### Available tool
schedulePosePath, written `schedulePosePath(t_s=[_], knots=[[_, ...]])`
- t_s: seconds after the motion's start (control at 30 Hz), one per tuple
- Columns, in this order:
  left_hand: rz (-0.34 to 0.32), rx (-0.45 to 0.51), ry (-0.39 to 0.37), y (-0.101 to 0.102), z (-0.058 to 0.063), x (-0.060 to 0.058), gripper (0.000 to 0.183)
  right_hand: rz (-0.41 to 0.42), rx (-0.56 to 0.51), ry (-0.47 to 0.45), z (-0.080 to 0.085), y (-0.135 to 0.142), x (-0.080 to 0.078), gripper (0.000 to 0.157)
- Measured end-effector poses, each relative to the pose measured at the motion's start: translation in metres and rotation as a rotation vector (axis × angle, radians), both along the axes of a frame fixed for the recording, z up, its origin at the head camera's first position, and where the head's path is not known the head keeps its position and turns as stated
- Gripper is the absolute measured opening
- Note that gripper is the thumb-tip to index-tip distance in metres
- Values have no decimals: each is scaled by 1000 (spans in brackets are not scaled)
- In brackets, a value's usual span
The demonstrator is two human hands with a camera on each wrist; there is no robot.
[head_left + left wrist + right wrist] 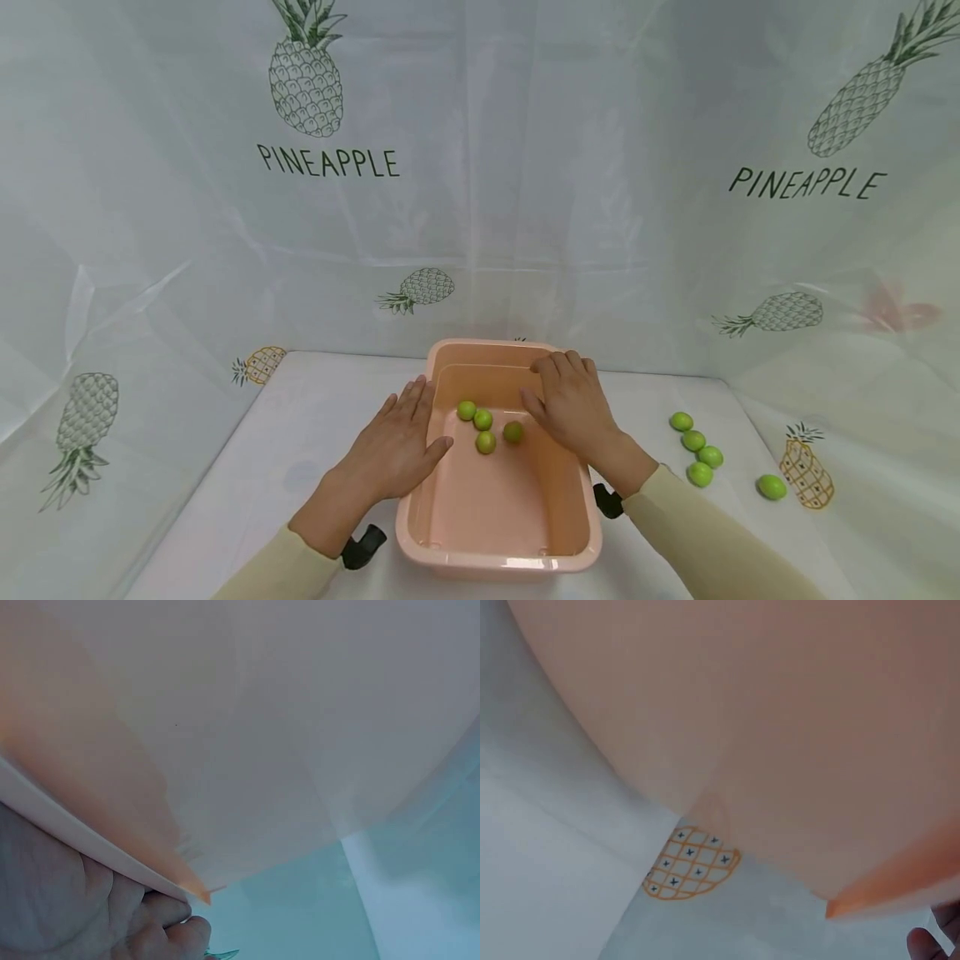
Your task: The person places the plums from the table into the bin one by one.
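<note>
A peach-pink plastic basin (495, 508) stands between both hands, with several small round green fruits, lime-like (485, 442), grouped toward its far end. Along the basin's left rim lies my left hand (393, 442), fingers straight and pointing away, thumb spread over the inside. My right hand (573, 408) rests over the far right rim, its fingers loosely bent and the thumb inside the basin. In the left wrist view the palm (60, 892) sits right at the rim's edge; the right wrist view shows mostly the basin's outer wall (742, 735) and a fingertip (924, 945).
To the right on the white table (322, 400) lie several more green fruits (693, 440), with a single green fruit (771, 487) apart from them. A pale sheet printed with pineapples (525, 208) hangs behind and around the table. Dark wrist straps (363, 547) show under the sleeves.
</note>
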State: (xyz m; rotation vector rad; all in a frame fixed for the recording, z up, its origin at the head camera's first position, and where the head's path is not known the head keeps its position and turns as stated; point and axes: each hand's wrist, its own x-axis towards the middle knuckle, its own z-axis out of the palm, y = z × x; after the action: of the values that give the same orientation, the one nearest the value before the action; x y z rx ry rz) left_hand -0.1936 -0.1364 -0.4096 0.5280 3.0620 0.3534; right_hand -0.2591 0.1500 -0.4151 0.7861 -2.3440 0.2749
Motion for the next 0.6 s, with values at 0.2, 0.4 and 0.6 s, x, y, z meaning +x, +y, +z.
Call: schedulePosePath(t_s=[0.2, 0.4, 0.6], knots=[[-4, 8, -1, 0, 1, 1, 84, -8, -161, 77, -5, 27, 8, 33], [-3, 17, -2, 0, 2, 1, 84, -106, -243, 56, -22, 66, 20, 32], [-5, 27, -10, 1, 3, 2, 85, -240, -225, 96, -48, 126, 31, 35]])
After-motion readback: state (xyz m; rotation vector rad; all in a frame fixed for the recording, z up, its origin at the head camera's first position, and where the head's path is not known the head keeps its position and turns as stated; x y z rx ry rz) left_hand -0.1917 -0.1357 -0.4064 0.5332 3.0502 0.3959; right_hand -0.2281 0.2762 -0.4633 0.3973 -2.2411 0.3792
